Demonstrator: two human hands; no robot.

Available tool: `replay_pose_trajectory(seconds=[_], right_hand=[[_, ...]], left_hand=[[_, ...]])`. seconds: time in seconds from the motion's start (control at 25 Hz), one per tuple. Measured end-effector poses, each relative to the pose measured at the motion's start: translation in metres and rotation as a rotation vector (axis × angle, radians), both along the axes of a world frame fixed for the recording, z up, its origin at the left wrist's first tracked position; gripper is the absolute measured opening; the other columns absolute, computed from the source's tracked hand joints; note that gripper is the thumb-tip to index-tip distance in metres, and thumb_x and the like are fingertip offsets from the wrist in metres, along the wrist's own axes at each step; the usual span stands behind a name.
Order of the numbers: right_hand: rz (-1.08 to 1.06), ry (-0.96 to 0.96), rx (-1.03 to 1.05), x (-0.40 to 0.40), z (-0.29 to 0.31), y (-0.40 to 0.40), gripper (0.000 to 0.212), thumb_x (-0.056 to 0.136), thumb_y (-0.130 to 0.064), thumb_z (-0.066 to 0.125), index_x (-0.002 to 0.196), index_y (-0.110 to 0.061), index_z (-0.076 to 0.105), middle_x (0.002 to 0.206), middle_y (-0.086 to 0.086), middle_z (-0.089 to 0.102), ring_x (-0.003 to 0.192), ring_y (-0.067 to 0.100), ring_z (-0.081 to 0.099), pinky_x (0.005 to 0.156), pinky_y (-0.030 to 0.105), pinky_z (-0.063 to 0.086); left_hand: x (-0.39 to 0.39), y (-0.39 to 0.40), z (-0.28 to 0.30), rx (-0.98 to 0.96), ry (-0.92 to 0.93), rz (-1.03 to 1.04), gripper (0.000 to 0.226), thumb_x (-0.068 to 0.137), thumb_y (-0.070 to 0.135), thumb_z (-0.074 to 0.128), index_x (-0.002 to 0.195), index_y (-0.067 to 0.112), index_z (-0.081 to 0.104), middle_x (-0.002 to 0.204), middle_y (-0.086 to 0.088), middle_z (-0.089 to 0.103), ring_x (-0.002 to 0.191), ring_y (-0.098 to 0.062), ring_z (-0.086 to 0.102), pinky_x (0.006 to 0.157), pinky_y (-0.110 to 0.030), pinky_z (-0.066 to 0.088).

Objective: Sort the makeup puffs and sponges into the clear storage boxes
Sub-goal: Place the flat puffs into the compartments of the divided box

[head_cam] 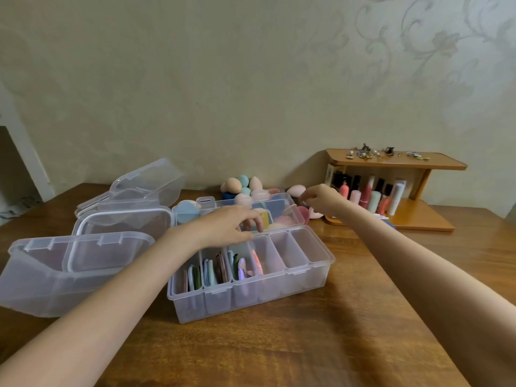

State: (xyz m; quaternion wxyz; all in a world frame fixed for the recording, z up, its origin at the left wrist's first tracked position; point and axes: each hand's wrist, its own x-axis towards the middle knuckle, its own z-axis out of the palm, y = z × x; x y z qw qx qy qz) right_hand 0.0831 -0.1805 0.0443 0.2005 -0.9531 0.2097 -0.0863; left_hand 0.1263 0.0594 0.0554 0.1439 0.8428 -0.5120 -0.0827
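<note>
A clear divided box (321, 263) stands mid-table with its lid (290, 199) open behind it. Flat puffs (212, 270) stand upright in its three left compartments, and a pink-red puff (257, 261) is in the fourth. My left hand (229, 226) reaches over the box's back edge, fingers pinched on an upright yellow puff (265, 219). My right hand (321, 198) hovers with curled fingertips over pink puffs (303, 215) right of the lid; whether it holds anything is unclear. Egg-shaped sponges (243, 185) are piled by the wall. A blue round puff (184, 211) lies left of the lid.
Other clear boxes (42, 289) and loose lids (122, 222) crowd the table's left side. A wooden shelf (396, 162) at the back right holds cosmetic bottles (371, 196), with small trinkets (385, 154) on top. Bare wood table (307, 344) spreads in front of the box.
</note>
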Motion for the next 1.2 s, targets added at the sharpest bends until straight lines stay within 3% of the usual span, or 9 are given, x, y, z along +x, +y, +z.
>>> replay_pose_trajectory(seconds=[0.12, 0.32, 0.44, 0.6, 0.68, 0.76, 0.88, 1.04, 1.2], right_hand=[[0.019, 0.050, 0.096, 0.022, -0.012, 0.007, 0.034, 0.098, -0.011, 0.039, 0.126, -0.012, 0.058, 0.129, 0.013, 0.058, 0.109, 0.026, 0.057, 0.090, 0.031, 0.046], [-0.016, 0.168, -0.028, 0.033, -0.031, 0.011, 0.032, 0.095, -0.022, 0.051, 0.122, -0.008, 0.059, 0.115, 0.011, 0.064, 0.103, 0.025, 0.061, 0.089, 0.031, 0.052], [-0.016, 0.021, -0.005, 0.021, -0.019, 0.010, 0.029, 0.096, -0.016, 0.046, 0.113, 0.000, 0.064, 0.109, 0.018, 0.067, 0.084, 0.022, 0.060, 0.066, 0.022, 0.048], [-0.032, -0.246, -0.097, -0.011, 0.012, 0.015, 0.029, 0.087, 0.001, 0.045, 0.094, 0.001, 0.074, 0.101, 0.015, 0.072, 0.081, 0.023, 0.059, 0.059, 0.012, 0.041], [0.017, -0.463, -0.162, -0.029, 0.026, 0.028, 0.026, 0.082, 0.006, 0.048, 0.083, 0.003, 0.074, 0.094, 0.016, 0.071, 0.086, 0.027, 0.059, 0.074, 0.023, 0.046], [0.109, -0.576, -0.199, -0.050, 0.034, 0.052, 0.018, 0.080, 0.004, 0.055, 0.080, 0.002, 0.073, 0.089, 0.016, 0.067, 0.082, 0.028, 0.058, 0.076, 0.036, 0.049], [0.294, -0.465, -0.188, -0.077, 0.027, 0.103, 0.008, 0.079, -0.007, 0.065, 0.085, -0.006, 0.071, 0.090, 0.011, 0.065, 0.078, 0.021, 0.057, 0.073, 0.035, 0.050], [0.337, -0.310, -0.216, -0.092, -0.002, 0.146, 0.018, 0.087, -0.007, 0.060, 0.104, -0.007, 0.055, 0.105, 0.009, 0.061, 0.080, 0.015, 0.050, 0.065, 0.023, 0.039], [0.365, -0.194, -0.302, -0.088, -0.012, 0.149, 0.017, 0.092, -0.008, 0.053, 0.106, -0.002, 0.062, 0.106, 0.014, 0.065, 0.089, 0.023, 0.061, 0.076, 0.023, 0.049]], left_hand=[[0.002, 0.000, -0.002, -0.014, 0.012, -0.004, 0.019, 0.092, 0.018, 0.054, 0.110, 0.021, 0.058, 0.104, -0.004, 0.059, 0.079, -0.010, 0.050, 0.068, -0.021, 0.041], [0.004, 0.002, -0.007, -0.050, 0.024, -0.008, 0.018, 0.092, 0.019, 0.053, 0.109, 0.023, 0.058, 0.109, -0.005, 0.057, 0.083, -0.011, 0.052, 0.071, -0.020, 0.042], [0.005, 0.004, -0.008, -0.039, 0.013, 0.000, 0.017, 0.092, 0.020, 0.052, 0.107, 0.027, 0.057, 0.108, -0.003, 0.057, 0.087, -0.013, 0.055, 0.075, -0.024, 0.046], [-0.002, 0.010, -0.007, -0.097, -0.038, 0.040, 0.027, 0.092, 0.011, 0.047, 0.108, 0.028, 0.062, 0.106, 0.001, 0.059, 0.092, -0.011, 0.056, 0.082, -0.028, 0.047], [-0.011, 0.017, -0.004, -0.190, -0.021, 0.062, 0.029, 0.092, 0.009, 0.047, 0.107, 0.026, 0.064, 0.102, 0.003, 0.059, 0.093, -0.010, 0.056, 0.084, -0.026, 0.046], [-0.020, 0.027, -0.003, -0.214, 0.028, 0.053, 0.025, 0.092, 0.010, 0.050, 0.105, 0.024, 0.067, 0.103, 0.004, 0.063, 0.094, -0.009, 0.057, 0.083, -0.022, 0.046], [-0.029, 0.036, -0.005, -0.094, 0.049, 0.001, 0.023, 0.090, 0.014, 0.054, 0.105, 0.026, 0.068, 0.107, 0.005, 0.065, 0.096, -0.010, 0.058, 0.087, -0.026, 0.048], [-0.038, 0.037, -0.008, -0.049, 0.020, 0.043, 0.022, 0.091, 0.017, 0.054, 0.108, 0.024, 0.065, 0.108, -0.001, 0.063, 0.096, -0.015, 0.058, 0.085, -0.031, 0.050], [-0.044, 0.033, -0.006, -0.045, -0.047, 0.059, 0.025, 0.091, 0.019, 0.054, 0.114, 0.019, 0.063, 0.113, -0.002, 0.057, 0.101, -0.017, 0.053, 0.089, -0.035, 0.046]])
